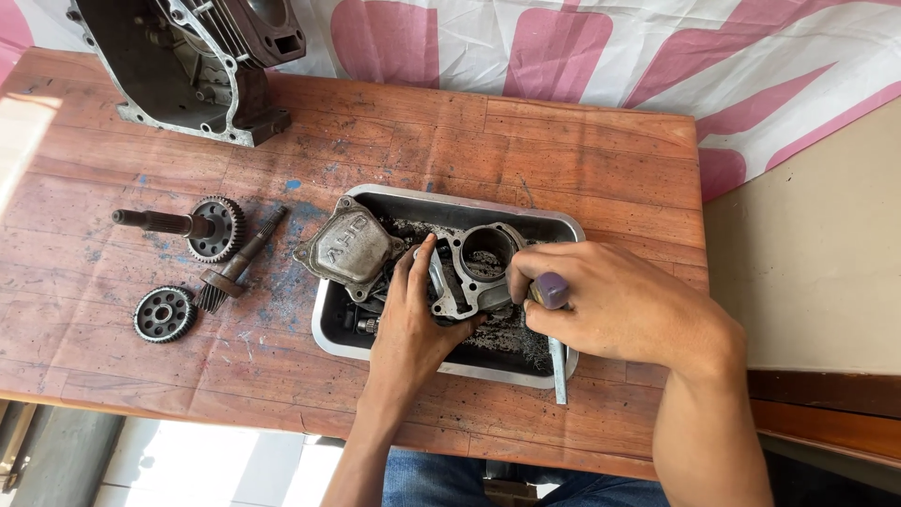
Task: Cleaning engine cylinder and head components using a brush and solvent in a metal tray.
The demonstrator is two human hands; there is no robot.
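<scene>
On the worn reddish wooden counter (526, 160) sits a shallow rectangular grey metal tray (328, 324), dirty with dark grit. Inside it lies a grey cast-metal engine cylinder with a round bore (481, 258). The left hand (413, 319) rests over the cylinder's near-left side, its fingers (419, 258) spread and pressing on the casting, thumb tucked under the near edge. The right hand (610, 300) is clenched around a tool with a purple handle end (551, 289), whose flat grey metal shaft (559, 371) runs down over the tray's near rim; this hand touches the cylinder's right side. A grey ribbed valve cover (345, 249) leans on the tray's left rim. Left of the tray lie 2 geared steel shafts (202, 227) and 1 loose black gear wheel (163, 314). A large dark engine crankcase (192, 61) stands at the far-left corner.
</scene>
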